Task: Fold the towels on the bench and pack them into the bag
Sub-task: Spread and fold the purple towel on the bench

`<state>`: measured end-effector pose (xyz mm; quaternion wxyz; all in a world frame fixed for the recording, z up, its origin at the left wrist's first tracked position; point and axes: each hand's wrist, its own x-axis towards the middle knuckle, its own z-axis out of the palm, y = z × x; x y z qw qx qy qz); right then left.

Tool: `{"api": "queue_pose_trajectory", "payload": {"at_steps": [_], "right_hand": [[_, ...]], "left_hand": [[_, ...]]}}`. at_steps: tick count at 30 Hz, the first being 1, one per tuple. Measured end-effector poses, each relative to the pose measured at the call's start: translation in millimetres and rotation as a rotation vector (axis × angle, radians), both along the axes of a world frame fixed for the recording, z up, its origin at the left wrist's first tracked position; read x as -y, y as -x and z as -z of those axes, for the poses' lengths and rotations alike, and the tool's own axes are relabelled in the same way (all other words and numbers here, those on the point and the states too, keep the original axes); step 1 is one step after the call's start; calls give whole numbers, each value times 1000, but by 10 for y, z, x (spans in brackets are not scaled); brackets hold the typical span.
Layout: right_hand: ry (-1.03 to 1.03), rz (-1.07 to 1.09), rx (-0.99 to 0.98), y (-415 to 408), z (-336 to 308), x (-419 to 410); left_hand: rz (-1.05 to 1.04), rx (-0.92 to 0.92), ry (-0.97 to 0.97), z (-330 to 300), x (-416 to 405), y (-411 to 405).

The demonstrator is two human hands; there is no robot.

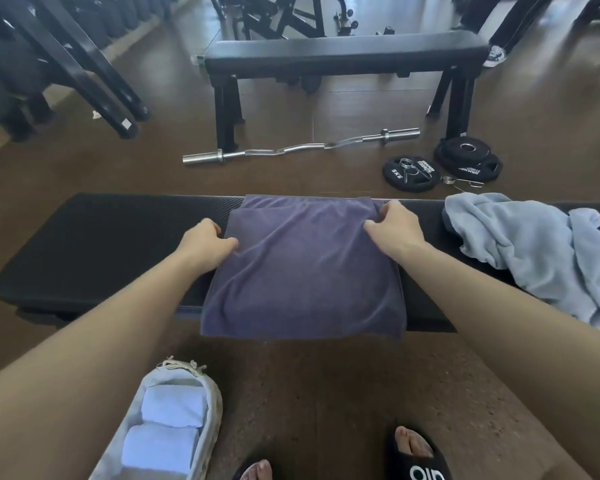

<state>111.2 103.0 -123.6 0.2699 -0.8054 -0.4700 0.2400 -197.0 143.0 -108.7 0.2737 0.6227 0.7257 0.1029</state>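
Purple terry towel (303, 268) drapes across the table's (101, 244) middle, overhanging its near edge so you can fold it. Your left hand (207, 242) and right hand (394, 226) pinch its side edges. Crumpled pale-blue towel (534, 251) waits at the right end.

Purple towel (305, 271) folded into a rough rectangle, lying flat across the surface (111, 244) between my hands, near edge hanging over the front. My left hand (207, 242) pinches its left edge, my right hand (394, 226) grips its far right corner. Light blue towel (530, 251) crumpled, unfolded, right of my right hand. Bag (208, 403) sits open on the floor below my left forearm, two folded white towels (170, 424) inside.
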Motion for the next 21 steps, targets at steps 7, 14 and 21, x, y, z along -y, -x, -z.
{"api": "queue_pose_trajectory", "payload": {"at_steps": [7, 14, 21], "right_hand": [[-14, 164, -34, -66, 139, -351], [29, 130, -52, -115, 217, -387], [82, 155, -56, -130, 173, -481]], "left_hand": [[-84, 110, -122, 131, -397, -68], [-5, 451, -253, 179, -520, -114], [-241, 885, 2, 133, -567, -254]]}}
